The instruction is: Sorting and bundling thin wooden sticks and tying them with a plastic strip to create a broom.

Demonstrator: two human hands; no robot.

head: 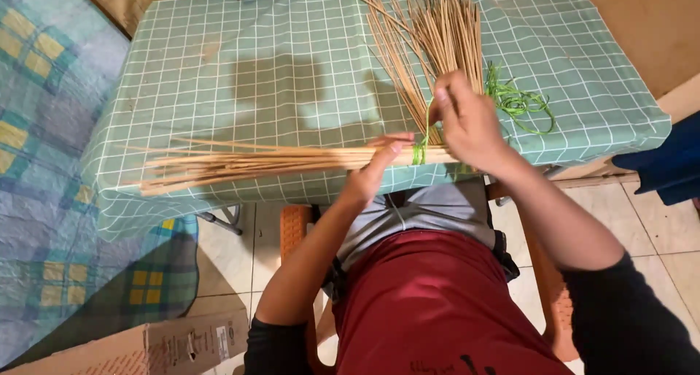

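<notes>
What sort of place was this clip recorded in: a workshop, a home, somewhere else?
Most likely a room in a home, used for handcraft. A small table under a green checked cloth stands on a pale tiled floor, with a blue and yellow plaid blanket beside it and a flattened brown cardboard box on the floor.

Tan sticks (292, 160), a green string (519, 103), and a green white-checked tablecloth (277, 61).

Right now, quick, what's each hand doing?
Left hand: fingers closed on the stick bundle, holding it on the table.
Right hand: closed, pinching the green string at the bundle's end.
</notes>
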